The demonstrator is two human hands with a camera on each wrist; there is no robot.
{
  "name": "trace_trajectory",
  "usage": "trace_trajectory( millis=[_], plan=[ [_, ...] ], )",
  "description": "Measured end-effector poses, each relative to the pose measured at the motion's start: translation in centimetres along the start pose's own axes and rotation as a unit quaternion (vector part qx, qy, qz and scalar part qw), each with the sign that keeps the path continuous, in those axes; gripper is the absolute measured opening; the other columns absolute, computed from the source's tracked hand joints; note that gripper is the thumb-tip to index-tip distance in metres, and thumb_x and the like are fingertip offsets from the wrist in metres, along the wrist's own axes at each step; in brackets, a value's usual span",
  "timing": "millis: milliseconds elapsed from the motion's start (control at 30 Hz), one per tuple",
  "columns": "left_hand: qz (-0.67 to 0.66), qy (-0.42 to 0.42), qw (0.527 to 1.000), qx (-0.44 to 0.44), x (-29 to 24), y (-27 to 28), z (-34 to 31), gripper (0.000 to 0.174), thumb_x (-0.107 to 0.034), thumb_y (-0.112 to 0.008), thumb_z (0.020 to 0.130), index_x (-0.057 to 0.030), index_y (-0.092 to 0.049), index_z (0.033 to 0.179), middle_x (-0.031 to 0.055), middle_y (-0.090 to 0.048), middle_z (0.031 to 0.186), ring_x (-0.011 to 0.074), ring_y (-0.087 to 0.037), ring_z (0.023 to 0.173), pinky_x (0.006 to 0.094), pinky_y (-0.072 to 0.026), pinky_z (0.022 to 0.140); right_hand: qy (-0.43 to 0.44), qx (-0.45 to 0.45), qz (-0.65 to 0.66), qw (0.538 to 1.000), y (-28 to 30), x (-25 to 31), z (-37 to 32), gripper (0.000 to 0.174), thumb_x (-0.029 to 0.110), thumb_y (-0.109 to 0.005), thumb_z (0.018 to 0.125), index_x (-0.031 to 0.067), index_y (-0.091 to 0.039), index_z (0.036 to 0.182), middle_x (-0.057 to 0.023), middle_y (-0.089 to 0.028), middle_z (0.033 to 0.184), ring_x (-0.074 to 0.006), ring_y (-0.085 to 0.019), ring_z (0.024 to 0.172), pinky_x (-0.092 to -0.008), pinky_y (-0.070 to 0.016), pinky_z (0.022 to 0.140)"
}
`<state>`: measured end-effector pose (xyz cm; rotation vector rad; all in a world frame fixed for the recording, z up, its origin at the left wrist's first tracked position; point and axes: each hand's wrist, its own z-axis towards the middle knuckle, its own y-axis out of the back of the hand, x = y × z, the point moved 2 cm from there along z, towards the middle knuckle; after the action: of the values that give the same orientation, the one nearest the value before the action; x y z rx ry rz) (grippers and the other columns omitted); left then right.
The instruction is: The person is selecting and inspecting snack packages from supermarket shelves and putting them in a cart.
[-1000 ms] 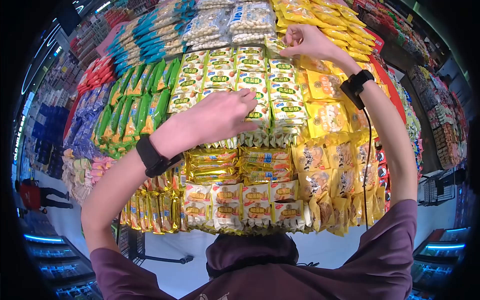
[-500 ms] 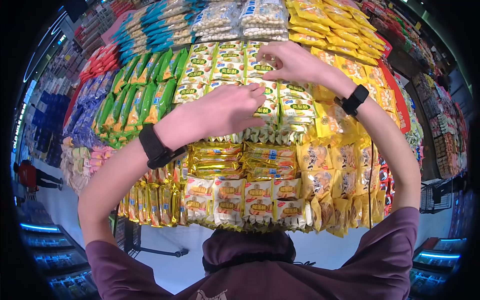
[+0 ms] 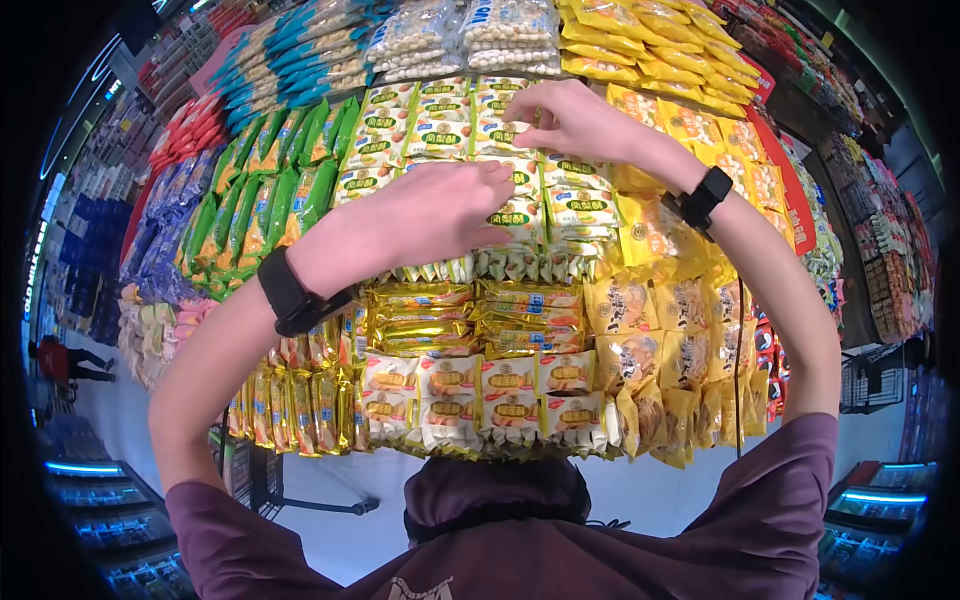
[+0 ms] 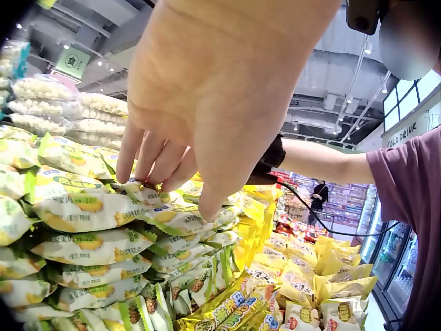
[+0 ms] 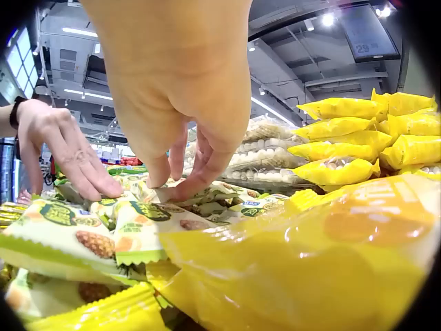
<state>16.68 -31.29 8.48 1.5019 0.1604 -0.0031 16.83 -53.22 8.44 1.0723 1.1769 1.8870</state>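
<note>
Rows of white and green pineapple cake packets [image 3: 437, 140] fill the middle of the display. My left hand [image 3: 430, 210] lies low over the near part of these rows, fingers fairly straight, tips resting on packets. In the left wrist view, more pineapple cake packets [image 4: 89, 210] are stacked beneath that hand. Just beyond and to the right, my right hand [image 3: 580, 120] reaches down with thumb and fingers bent. The right wrist view has it pinching a pineapple cake packet [image 5: 165, 196] on top of the stack, partly hidden by the fingers. Both hands are close together.
Yellow bags [image 3: 655, 225] border the rows on the right, green packets [image 3: 260, 210] on the left. Clear bags of white, round pieces [image 3: 510, 40] are piled behind. Gold packets [image 3: 420, 320] lie nearer me. A thin cable [image 3: 739, 380] hangs from my right wrist.
My right hand has come left and toward me from the far right corner of the rows, where it held a packet near the yellow bags. My left hand stays nearly in place.
</note>
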Motion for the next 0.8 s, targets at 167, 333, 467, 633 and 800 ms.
trace_trajectory(
  millis=[167, 333, 467, 633, 800],
  plan=[
    [0.01, 0.037, 0.999, 0.011, -0.2, 1.3, 0.3, 0.05, -0.031, -0.067, 0.09, 0.0049, -0.056, 0.123, 0.0242, -0.053, 0.136, 0.0386, -0.056, 0.119, 0.0441, -0.0487, 0.099, 0.006, -0.05, -0.092, 0.994, 5.2, -0.9, -1.4, 0.034, 0.032, -0.067, 0.092, 0.0043, -0.066, 0.111, -0.0105, -0.07, 0.101, -0.0237, -0.066, 0.086, -0.0371, -0.0528, 0.073],
    [0.085, 0.039, 0.994, -0.058, -0.1, -0.1, 0.3, 0.082, -0.05, -0.067, 0.087, 0.0059, -0.041, 0.141, 0.0269, -0.038, 0.149, 0.0393, -0.04, 0.137, 0.0454, -0.0369, 0.112, -0.061, -0.005, -0.126, 0.99, 9.0, -3.9, -5.6, 0.038, 0.037, -0.062, 0.095, 0.0063, -0.065, 0.117, -0.0179, -0.068, 0.104, -0.0338, -0.065, 0.096, -0.0416, -0.0511, 0.084],
    [0.137, 0.059, 0.987, -0.059, 0.2, -2.0, 0.7, 0.1, -0.058, -0.067, 0.083, 0.0074, -0.028, 0.147, 0.0316, -0.03, 0.152, 0.0435, -0.034, 0.14, 0.0471, -0.0335, 0.114, -0.061, 0.053, -0.178, 0.981, 7.0, -3.8, -7.3, 0.055, 0.048, -0.046, 0.101, 0.0046, -0.054, 0.134, -0.0211, -0.061, 0.126, -0.0367, -0.056, 0.118, -0.0444, -0.0422, 0.103],
    [0.165, 0.045, 0.984, -0.045, 0.5, -2.4, 1.1, 0.103, -0.058, -0.068, 0.082, 0.0104, -0.026, 0.146, 0.0328, -0.03, 0.151, 0.044, -0.033, 0.14, 0.0464, -0.0328, 0.114, -0.122, 0.09, -0.196, 0.969, 4.9, -4.9, -8.2, 0.067, 0.057, -0.031, 0.102, 0.0047, -0.048, 0.141, -0.0223, -0.039, 0.15, -0.0368, -0.038, 0.138, -0.0426, -0.0327, 0.115],
    [0.173, 0.06, 0.982, -0.05, 0.6, -2.9, 1.0, 0.103, -0.058, -0.067, 0.083, 0.0111, -0.024, 0.146, 0.0314, -0.028, 0.152, 0.0423, -0.032, 0.141, 0.0455, -0.0322, 0.115, -0.116, 0.09, -0.151, 0.978, 5.0, -4.7, -8.9, 0.061, 0.052, -0.038, 0.102, 0.0033, -0.052, 0.136, -0.0259, -0.051, 0.138, -0.0407, -0.055, 0.119, -0.0441, -0.0411, 0.105]
  ],
)
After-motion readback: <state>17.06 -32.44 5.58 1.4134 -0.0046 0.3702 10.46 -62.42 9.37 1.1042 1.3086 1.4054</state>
